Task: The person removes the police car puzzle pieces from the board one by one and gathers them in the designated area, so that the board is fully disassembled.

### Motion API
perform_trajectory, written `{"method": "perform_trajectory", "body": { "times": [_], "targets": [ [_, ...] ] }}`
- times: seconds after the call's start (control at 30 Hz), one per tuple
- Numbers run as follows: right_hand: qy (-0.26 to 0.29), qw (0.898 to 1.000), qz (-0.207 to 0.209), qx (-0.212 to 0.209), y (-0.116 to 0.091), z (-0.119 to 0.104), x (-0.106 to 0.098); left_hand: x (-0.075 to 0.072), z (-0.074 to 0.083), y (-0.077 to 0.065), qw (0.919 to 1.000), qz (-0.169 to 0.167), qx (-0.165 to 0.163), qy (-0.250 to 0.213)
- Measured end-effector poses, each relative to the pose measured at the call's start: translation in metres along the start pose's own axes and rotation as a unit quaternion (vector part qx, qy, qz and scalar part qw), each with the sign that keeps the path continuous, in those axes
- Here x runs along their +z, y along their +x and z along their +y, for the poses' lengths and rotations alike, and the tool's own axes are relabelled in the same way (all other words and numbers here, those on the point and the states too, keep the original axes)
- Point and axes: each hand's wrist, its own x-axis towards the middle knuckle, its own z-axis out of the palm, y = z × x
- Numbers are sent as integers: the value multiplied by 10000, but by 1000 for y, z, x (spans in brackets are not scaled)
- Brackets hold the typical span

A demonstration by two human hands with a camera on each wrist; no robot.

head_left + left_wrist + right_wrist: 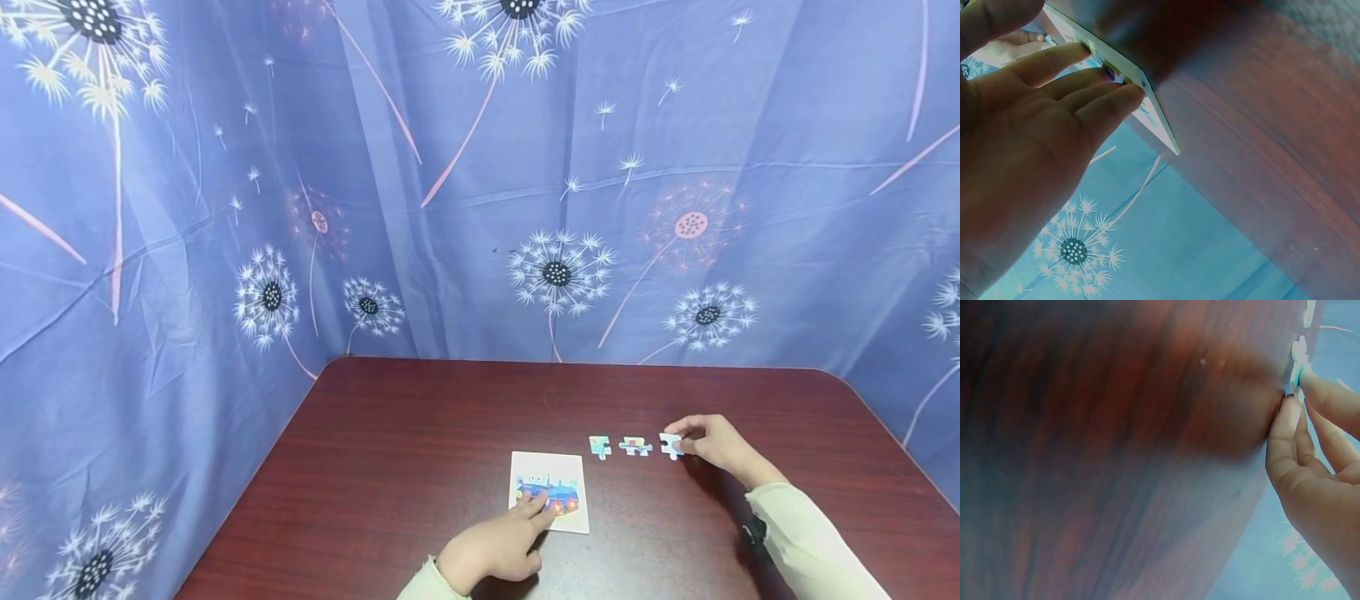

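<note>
A square white puzzle board (527,464) with a blue tractor picture lies on the table. My left hand (495,546) rests its straight fingertips on the picture; in the left wrist view the board (1163,134) shows edge-on under those fingers. To the right of the board, my right hand (716,446) pinches a pale blue jigsaw piece (669,444) between thumb and fingers, low at the tabletop. Beside it lie a piece with red and blue print (635,446) and a green-blue piece (599,445), in a row. The right wrist view shows the right hand (1310,450) from the side.
The dark red wooden table (390,433) has rounded far corners. Blue curtains (450,275) with a dandelion print hang behind it and along its sides. A dark band (756,533) sits at the right wrist, by the pale sleeve.
</note>
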Motion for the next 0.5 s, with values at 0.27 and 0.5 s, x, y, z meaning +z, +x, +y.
{"method": "perform_trajectory", "body": {
  "times": [0.27, 0.5],
  "targets": [
    [-254, 9997, 26, 18, 0, 0, -1, 0, 1, 1, 10000, 58, 22, 65],
    [-434, 9990, 32, -37, 0, 1, -1, 0, 2, 0, 9999, 64, 20, 129]
  ]
}}
